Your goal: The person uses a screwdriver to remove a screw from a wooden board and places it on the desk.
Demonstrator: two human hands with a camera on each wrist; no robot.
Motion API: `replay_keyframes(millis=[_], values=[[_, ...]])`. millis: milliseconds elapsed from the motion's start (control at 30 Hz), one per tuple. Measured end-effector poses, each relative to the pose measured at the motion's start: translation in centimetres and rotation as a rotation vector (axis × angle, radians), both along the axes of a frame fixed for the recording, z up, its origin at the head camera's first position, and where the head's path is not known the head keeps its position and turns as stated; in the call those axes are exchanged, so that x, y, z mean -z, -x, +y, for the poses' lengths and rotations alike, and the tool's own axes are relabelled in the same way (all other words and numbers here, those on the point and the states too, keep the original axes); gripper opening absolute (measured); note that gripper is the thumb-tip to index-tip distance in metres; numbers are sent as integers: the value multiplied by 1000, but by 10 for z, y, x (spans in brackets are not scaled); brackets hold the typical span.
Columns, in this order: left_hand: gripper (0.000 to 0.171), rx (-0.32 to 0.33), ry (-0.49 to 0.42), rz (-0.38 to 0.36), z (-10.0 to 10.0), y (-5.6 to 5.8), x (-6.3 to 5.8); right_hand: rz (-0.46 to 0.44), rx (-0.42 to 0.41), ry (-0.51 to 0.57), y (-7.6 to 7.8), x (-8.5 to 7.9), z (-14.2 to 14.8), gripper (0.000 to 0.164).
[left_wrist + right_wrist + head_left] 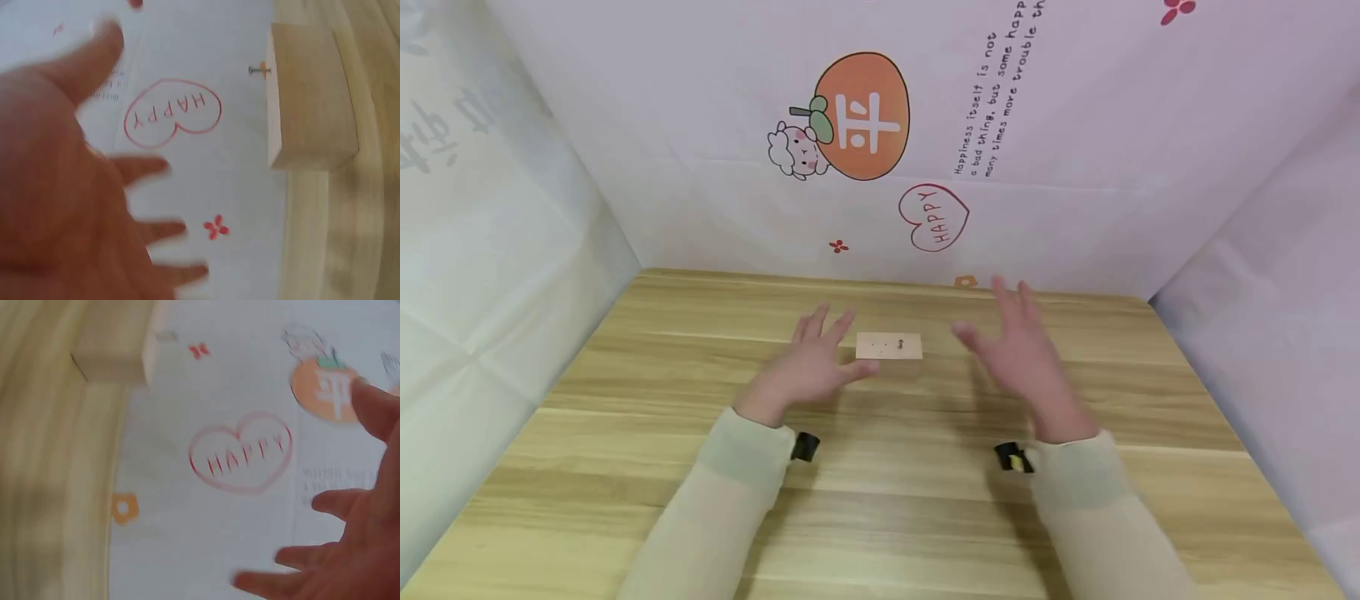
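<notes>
A pale wooden block [880, 345] lies on the wooden table, with small dark dots and a darker mark on its top. In the left wrist view, a metal nail [259, 70] sticks up from the block [312, 100]. My left hand [805, 367] is just left of the block with fingers spread, the thumb tip overlapping its near edge in the head view. To the right of the block, my right hand [1018, 358] hovers over the table, fingers spread and blurred, holding nothing. The right wrist view has the block [115, 344] at its upper left, apart from that hand.
A wood-grain table [895, 517] spreads under both arms. White printed cloth [715, 208] rises behind it, with an orange fruit drawing [880, 83] and a red HAPPY heart [934, 218]. More cloth stands at the left and right sides. Black straps show at both cuffs.
</notes>
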State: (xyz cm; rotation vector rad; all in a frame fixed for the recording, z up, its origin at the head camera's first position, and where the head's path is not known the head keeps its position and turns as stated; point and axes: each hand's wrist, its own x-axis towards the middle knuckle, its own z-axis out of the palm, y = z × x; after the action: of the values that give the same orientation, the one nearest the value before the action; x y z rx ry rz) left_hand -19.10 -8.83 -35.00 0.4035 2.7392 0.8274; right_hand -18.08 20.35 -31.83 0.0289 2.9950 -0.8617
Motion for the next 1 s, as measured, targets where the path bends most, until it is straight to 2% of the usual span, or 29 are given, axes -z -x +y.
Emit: replay_keyframes(millis=[100, 200, 300, 367, 433, 500, 633, 733, 800, 1000], values=[[100, 70, -197, 14, -13, 12, 5, -42, 2, 265, 2, -11, 40, 95], [97, 69, -373, -37, -23, 23, 13, -103, 8, 556, 3, -20, 78, 87], [90, 64, -575, -175, -28, 33, 26, -193, -18, 887, 5, -23, 111, 78], [87, 56, -705, -285, -28, 38, 36, -278, -15, 1046, 7, -23, 133, 73], [84, 36, -788, -375, -26, 43, 44, -355, -3, 1149, 11, -18, 151, 71], [80, 7, -830, -428, -22, 45, 50, -412, 26, 1186, 15, -9, 167, 68], [73, -37, -862, -476, -15, 48, 58, -496, 96, 1094, 19, 18, 183, 78], [70, -31, -871, -481, -11, 49, 63, -552, 96, 971, 19, 37, 186, 87], [68, -29, -871, -476, -9, 51, 66, -575, 82, 897, 18, 45, 185, 88], [60, -65, -850, -426, -4, 54, 69, -614, 47, 720, 24, 58, 174, 89]])
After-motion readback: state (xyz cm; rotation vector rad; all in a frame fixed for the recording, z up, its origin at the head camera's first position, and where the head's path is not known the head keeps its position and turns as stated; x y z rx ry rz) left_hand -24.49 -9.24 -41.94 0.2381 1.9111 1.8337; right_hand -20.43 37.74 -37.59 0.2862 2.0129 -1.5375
